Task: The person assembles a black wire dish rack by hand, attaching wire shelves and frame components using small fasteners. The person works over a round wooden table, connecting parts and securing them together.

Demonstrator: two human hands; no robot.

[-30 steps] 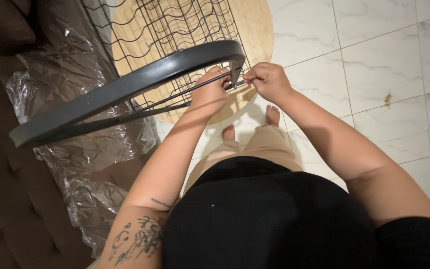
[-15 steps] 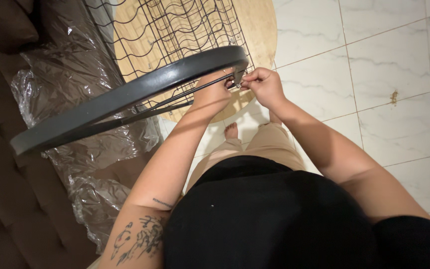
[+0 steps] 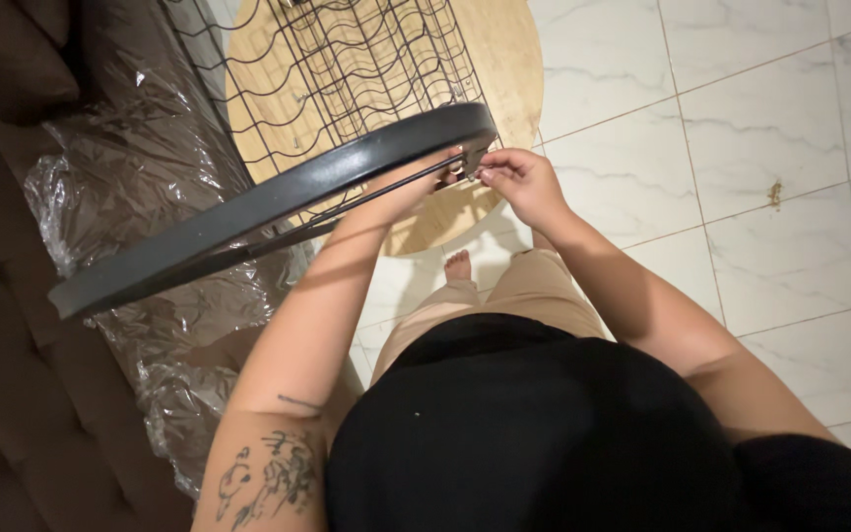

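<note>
1. At the far end of the dark curved metal rim, both hands meet, arms stretched forward from the body.
2. Left hand reaches under the rim, forearm raised, tattoo near the elbow; the hand is partly hidden by the rim.
3. Right hand comes in from the right, wrist bent inward, knuckles up.
4. Right fingers are pinched narrow on a small fastener at the rim's end bracket; the fastener is too small to make out.
5. Left fingers: curled at the rim's underside by a thin metal rod; can't tell the grip.
6. Behind the rim: black wire rack lying over a round wooden board.
7. Left side: crumpled clear plastic wrap against a brown tufted sofa.
8. Below: white marble floor tiles, one bare foot visible.
</note>
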